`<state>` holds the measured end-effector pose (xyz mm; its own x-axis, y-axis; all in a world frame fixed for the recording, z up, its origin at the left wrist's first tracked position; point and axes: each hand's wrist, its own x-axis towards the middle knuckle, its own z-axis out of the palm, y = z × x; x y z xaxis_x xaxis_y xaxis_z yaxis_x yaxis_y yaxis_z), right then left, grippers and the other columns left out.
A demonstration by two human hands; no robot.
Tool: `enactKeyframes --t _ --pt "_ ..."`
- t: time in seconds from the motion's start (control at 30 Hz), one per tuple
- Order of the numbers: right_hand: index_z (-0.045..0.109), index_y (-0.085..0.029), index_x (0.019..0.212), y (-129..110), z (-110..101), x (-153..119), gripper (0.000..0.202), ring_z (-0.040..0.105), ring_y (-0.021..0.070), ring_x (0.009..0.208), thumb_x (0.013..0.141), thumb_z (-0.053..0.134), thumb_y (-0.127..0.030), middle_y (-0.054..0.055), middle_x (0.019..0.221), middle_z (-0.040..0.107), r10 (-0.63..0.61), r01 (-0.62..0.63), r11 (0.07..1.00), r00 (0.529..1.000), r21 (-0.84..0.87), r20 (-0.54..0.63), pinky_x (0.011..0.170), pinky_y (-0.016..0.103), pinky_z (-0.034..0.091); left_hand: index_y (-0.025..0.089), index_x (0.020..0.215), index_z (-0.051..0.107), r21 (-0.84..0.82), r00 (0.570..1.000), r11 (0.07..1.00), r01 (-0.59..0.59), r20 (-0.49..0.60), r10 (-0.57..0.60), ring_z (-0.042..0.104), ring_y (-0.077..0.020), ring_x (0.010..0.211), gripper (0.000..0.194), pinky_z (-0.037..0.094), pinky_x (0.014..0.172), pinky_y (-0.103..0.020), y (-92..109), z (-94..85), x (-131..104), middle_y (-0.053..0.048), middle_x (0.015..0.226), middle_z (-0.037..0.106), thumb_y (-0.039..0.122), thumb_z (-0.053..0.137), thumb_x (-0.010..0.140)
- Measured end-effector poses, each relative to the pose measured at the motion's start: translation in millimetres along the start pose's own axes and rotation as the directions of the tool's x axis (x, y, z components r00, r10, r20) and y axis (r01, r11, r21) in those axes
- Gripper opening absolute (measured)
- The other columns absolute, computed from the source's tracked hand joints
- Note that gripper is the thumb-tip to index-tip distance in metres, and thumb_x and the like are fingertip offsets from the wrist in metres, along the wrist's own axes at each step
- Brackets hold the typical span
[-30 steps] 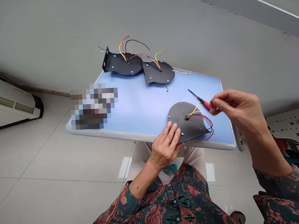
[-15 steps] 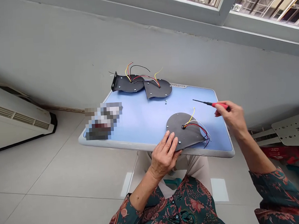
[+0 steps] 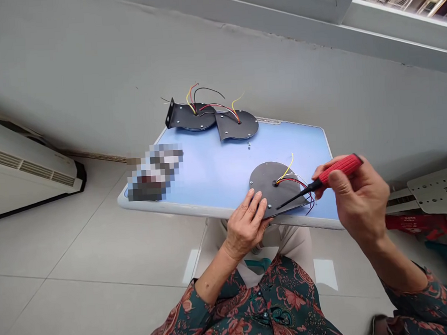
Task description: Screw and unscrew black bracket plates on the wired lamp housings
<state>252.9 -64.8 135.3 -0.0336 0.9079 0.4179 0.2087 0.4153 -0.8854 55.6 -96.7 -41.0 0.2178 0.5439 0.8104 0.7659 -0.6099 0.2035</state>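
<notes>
- The blue-topped table (image 3: 198, 184) is my work surface; the near plate lies by its front edge, so I want firm support there.
- This black teardrop-shaped plate (image 3: 273, 195) has its pointed end towards the right. Two similar ones, a flanged plate (image 3: 185, 118) and a plain plate (image 3: 246, 129), sit at the far edge, well apart from it.
- My left hand (image 3: 245, 227) clasps the plate's near-left edge, fingers on top, thumb at the rim; I judge this pressure should hold against twisting.
- My right hand (image 3: 359, 193) is closed round the red-handled screwdriver (image 3: 321, 180), which slants low; raising the handle upright would seat the tip better and spare the screw head.
- The coloured wires (image 3: 293, 180) rise from the central grommet, passing near the shaft; I would keep them clear.
- The seated screw (image 3: 269, 206) is just beside the tip and my left fingertips, so a slip could jab them. Whether the tip touches the plate, I cannot tell.
- Small loose screws (image 3: 249, 145) lie near the plain plate.
</notes>
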Motion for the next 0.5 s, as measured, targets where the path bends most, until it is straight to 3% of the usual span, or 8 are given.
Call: enactKeyframes --t 0.23,0.5 --pt "0.059 -0.024 0.103 17.2 16.2 -13.3 0.013 0.067 0.0119 0.061 0.099 0.068 -0.033 0.001 0.091 0.074 -0.127 0.144 0.959 0.988 -0.243 0.083 0.057 0.027 0.058 0.011 0.142 0.059 -0.009 1.0 1.0 0.01 0.024 -0.01 0.051 -0.0348 0.146 0.046 0.059 0.106 -0.045 0.3 -1.9 0.5 -0.022 0.137 0.07 0.03 0.064 0.101" --pt "0.06 -0.023 0.101 23.9 20.6 -10.4 0.012 0.069 0.0126 0.066 0.098 0.068 -0.033 0.002 0.091 0.075 -0.124 0.148 0.944 0.987 -0.295 0.097 0.061 0.027 0.061 0.009 0.143 0.058 -0.016 1.0 1.0 0.008 0.025 -0.007 0.05 -0.0351 0.147 0.047 0.058 0.108 -0.045 0.0 -1.8 -0.3 -0.022 0.137 0.069 0.03 0.063 0.101"
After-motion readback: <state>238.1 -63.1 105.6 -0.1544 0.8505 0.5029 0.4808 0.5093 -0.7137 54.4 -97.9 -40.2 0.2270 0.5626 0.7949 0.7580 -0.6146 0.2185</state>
